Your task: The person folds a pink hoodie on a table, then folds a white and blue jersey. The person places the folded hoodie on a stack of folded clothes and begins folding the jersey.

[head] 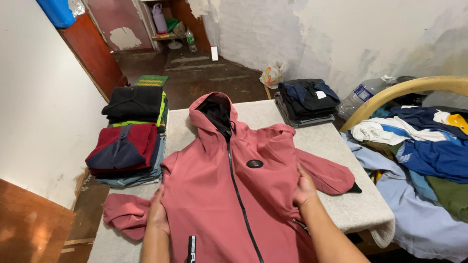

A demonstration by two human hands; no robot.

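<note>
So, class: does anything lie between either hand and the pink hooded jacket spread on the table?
Nothing visible does. The left hand and right hand both rest directly on the pink hooded jacket; the folded clothes sit off to the side.
</note>
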